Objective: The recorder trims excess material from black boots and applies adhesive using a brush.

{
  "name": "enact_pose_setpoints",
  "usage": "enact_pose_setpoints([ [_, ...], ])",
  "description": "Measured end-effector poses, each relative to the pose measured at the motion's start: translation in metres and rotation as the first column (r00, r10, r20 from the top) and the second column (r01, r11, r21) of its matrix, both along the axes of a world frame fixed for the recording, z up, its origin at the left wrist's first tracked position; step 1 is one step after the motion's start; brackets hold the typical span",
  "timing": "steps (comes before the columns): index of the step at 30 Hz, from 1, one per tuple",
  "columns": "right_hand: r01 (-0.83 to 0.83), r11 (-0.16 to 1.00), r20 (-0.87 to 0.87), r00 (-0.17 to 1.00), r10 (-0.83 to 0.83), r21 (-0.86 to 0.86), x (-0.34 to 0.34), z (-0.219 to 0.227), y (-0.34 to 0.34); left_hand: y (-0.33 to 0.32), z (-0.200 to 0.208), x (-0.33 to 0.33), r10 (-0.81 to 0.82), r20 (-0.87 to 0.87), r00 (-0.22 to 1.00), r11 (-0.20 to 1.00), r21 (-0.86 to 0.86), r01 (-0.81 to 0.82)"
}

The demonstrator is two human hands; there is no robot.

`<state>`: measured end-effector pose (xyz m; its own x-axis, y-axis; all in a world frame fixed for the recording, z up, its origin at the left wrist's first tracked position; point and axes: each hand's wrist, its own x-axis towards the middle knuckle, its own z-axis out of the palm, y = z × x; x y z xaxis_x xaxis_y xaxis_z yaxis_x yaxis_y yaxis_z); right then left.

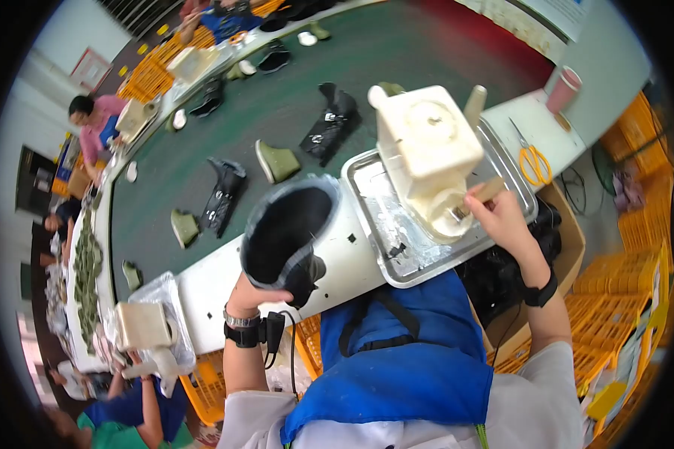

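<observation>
My left hand (249, 298) is closed round a black boot (307, 275), whose wide opening faces up with a greyish rim around it. In my right hand (504, 218) is a brush (488, 189) with a flat wooden handle, pinched between thumb and fingers. Its bristle end reaches into the round spout cup of a cream-coloured glue pot (430, 138); the cup's lip partly hides the bristles. The pot stands on a metal tray (395, 274) smeared with whitish residue.
Orange-handled scissors (533, 163) and a pink cup (564, 90) lie to the right. Black boots (225, 196) and green sole pieces (277, 162) rest on the dark green belt (180, 161). Co-workers sit along the left. Orange crates (606, 299) and an open carton (573, 236) stand at right.
</observation>
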<state>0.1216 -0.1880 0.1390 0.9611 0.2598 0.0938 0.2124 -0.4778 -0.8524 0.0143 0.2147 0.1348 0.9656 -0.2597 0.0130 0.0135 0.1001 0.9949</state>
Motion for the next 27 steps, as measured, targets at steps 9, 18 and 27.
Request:
enact_pose_setpoints([
  [9,-0.059,0.960,0.099,0.991,0.089,-0.275,0.008,-0.033,0.006,0.062,0.013,-0.016,0.513,-0.071,0.855,0.726,-0.496,-0.476],
  [18,0.182,0.979,-0.042,0.982,-0.186,-0.090,-0.008,-0.027,-0.038,0.258,0.026,-0.001,0.887,0.417,0.196,0.130,0.182,-0.975],
  [27,0.439,0.723,0.438,0.874,-0.208,-0.533,-0.066,-0.192,-0.278,0.365,-0.059,0.076,0.867,0.462,0.188,-0.302,0.787,-0.539],
])
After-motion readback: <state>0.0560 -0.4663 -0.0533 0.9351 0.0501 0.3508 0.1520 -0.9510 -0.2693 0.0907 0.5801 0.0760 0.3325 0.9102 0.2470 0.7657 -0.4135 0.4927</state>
